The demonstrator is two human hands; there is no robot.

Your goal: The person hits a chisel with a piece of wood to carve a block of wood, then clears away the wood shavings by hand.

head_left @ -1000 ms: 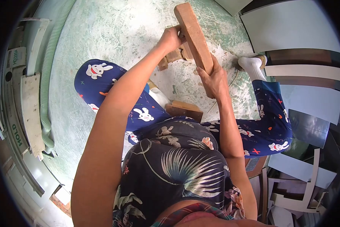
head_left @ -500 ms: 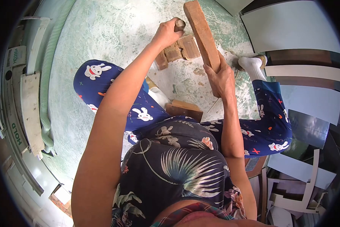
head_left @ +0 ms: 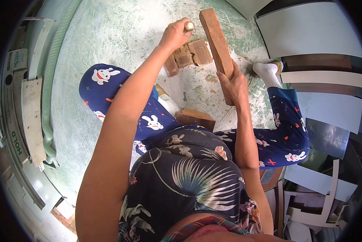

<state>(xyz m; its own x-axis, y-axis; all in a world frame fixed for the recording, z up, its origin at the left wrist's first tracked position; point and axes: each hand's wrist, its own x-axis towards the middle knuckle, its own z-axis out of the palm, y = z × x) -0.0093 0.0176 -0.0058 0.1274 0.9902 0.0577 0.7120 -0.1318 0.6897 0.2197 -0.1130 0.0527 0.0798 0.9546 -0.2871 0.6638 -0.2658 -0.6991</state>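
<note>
My left hand [head_left: 177, 35] is closed around a short rod-like handle [head_left: 189, 27] whose rounded pale end shows; the rest of it is hidden. With its fingers wrapped round the lower part, my right hand [head_left: 234, 84] grips a long brown wooden bar [head_left: 216, 38], which points up and away from me. On the floor, below my left hand and left of the bar, lie several worn wooden blocks [head_left: 184, 56] side by side. A gap separates the handle from the bar.
Another wooden block [head_left: 196, 117] sits on the floor between my legs. A ribbed green hose [head_left: 52, 72] runs along the left, beside long boards [head_left: 34, 117]. Flat panels [head_left: 310, 30] and stacked pieces stand at the right, past my foot [head_left: 266, 69].
The far end of the wooden bar has shifted slightly right and nearer to me. My left hand and the handle have moved slightly left. Both hands keep their hold.
</note>
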